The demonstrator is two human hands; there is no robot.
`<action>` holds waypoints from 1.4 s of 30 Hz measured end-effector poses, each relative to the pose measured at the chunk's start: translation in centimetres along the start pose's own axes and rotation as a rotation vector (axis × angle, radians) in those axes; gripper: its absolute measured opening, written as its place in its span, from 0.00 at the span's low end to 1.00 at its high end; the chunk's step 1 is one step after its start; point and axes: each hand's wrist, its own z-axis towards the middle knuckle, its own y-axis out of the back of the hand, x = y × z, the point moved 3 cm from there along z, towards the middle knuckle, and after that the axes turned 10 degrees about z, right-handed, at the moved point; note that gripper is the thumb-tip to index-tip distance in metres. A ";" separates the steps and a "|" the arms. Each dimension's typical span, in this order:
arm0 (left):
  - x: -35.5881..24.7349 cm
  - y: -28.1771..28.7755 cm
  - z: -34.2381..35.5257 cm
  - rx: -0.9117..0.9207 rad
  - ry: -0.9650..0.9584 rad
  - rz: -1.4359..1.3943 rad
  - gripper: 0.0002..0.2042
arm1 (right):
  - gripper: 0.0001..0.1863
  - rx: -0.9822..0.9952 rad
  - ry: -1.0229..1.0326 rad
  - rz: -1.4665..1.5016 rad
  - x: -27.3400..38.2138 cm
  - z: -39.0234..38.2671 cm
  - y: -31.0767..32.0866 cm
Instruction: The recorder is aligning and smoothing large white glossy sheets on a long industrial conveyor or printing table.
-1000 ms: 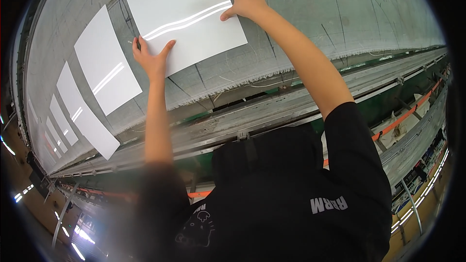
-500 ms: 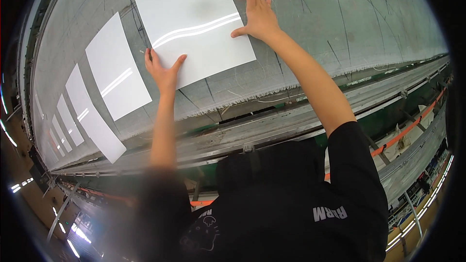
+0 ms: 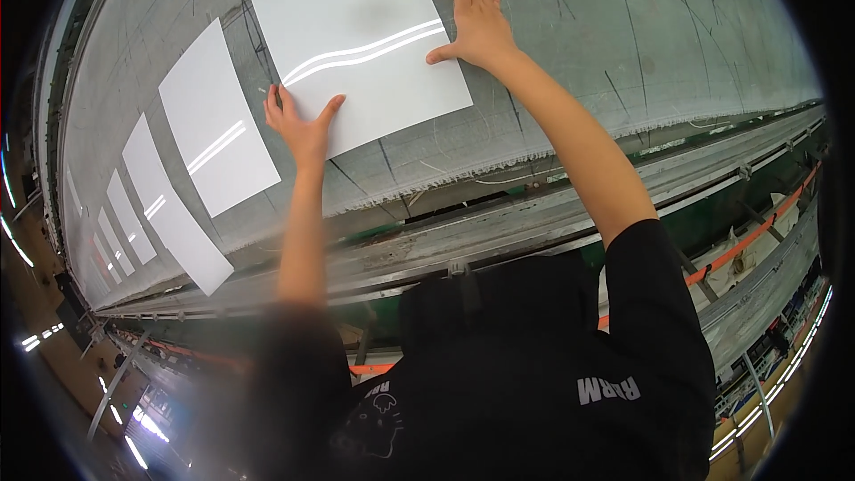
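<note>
A large glossy white sheet lies flat on the grey-green table surface, with a double band of light reflected across it. At its lower left edge is my left hand, thumb spread on the sheet and fingers along the side. My right hand rests at the right edge, its thumb on the sheet and the other fingers stretched out over the table. Neither hand is closed round anything. Left of it lies another white sheet, a little apart.
Further left, a long white sheet hangs slightly past the table's near edge, with several narrower-looking sheets beyond it. Dark lines mark the table surface. A metal rail runs along the near side, and an orange bar lies lower right.
The whole view has shifted very slightly. Both hands keep their places at the sheet's edges, and the sheet stays where it was on the table.
</note>
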 end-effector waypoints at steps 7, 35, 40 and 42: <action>0.0 -0.2 -0.3 -0.016 0.022 0.034 0.47 | 0.57 0.002 -0.003 -0.031 0.0 0.3 -0.2; -4.3 1.2 4.6 0.237 0.026 0.617 0.59 | 0.55 0.227 -0.303 -0.343 3.2 2.3 -0.2; -7.1 0.6 7.5 0.378 -0.155 0.919 0.69 | 0.61 0.174 -0.123 -0.573 5.7 2.6 -0.6; -7.6 0.1 8.5 0.438 -0.144 1.033 0.71 | 0.44 0.090 -0.008 -0.746 6.6 2.8 -1.3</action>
